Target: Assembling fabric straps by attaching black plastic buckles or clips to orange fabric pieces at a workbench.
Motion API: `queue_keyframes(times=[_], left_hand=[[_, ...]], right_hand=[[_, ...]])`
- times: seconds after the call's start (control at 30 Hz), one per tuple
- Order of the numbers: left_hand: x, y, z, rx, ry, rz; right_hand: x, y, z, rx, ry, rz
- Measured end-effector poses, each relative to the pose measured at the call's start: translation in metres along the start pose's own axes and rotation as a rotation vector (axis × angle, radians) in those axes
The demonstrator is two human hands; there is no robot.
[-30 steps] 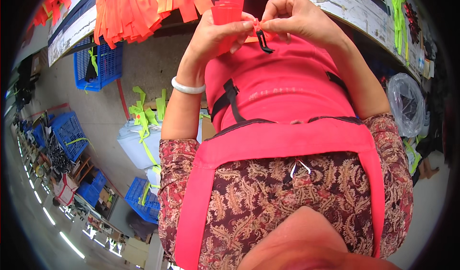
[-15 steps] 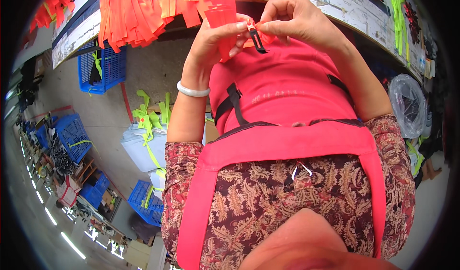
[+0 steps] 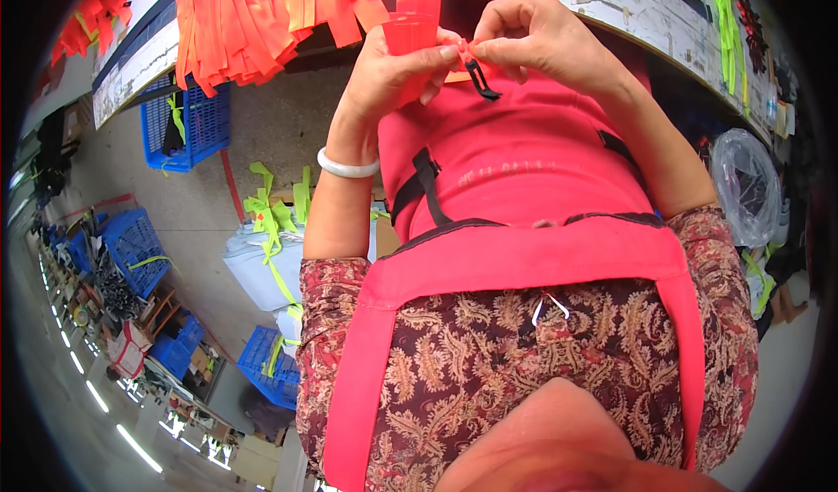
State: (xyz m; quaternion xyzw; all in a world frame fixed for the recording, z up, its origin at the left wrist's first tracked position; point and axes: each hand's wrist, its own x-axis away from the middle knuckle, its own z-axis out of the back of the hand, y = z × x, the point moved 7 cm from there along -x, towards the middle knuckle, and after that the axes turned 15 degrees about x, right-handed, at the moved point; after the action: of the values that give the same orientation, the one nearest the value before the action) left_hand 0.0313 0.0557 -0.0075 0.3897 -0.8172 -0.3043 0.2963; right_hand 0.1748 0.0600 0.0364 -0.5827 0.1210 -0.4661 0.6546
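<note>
My left hand (image 3: 397,62) is closed round a folded bright orange fabric strip (image 3: 414,31), its flat layers standing up above the thumb. Opposite it, my right hand (image 3: 546,45) pinches with thumb and forefinger at the strip's narrow end. Between the two sets of fingertips hangs a small black plastic buckle (image 3: 481,82), a slim open frame tilted downward over my red apron (image 3: 515,143). Exactly how the strip passes through the buckle is hidden by the fingers.
A thick bundle of orange strips (image 3: 231,34) drapes over the edge of the worktable (image 3: 602,5) at the left. Yellow-green strips (image 3: 726,38) hang at the right. Blue crates (image 3: 188,125) stand on the floor at the left, near a bag (image 3: 257,265) topped with yellow-green strips.
The black buckle has swung slightly to the right and tilted more. Both hands keep their grip and have barely shifted.
</note>
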Motion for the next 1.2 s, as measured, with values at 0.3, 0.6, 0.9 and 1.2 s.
queue_keyframes(times=[0.3,0.6,0.9,1.2], left_hand=[[0.002,0.004,-0.001,-0.028,-0.006,0.015],[0.004,-0.001,0.009,0.394,-0.061,0.042],[0.002,0.001,0.0,0.423,-0.121,0.068],[0.003,0.0,-0.001,0.384,-0.139,0.094]], right_hand=[[-0.005,0.0,0.0,-0.014,-0.01,0.065],[-0.003,-0.01,0.007,-0.105,0.061,0.041],[0.002,-0.022,-0.004,-0.24,0.14,0.126],[0.0,-0.017,-0.007,-0.27,0.095,0.1]])
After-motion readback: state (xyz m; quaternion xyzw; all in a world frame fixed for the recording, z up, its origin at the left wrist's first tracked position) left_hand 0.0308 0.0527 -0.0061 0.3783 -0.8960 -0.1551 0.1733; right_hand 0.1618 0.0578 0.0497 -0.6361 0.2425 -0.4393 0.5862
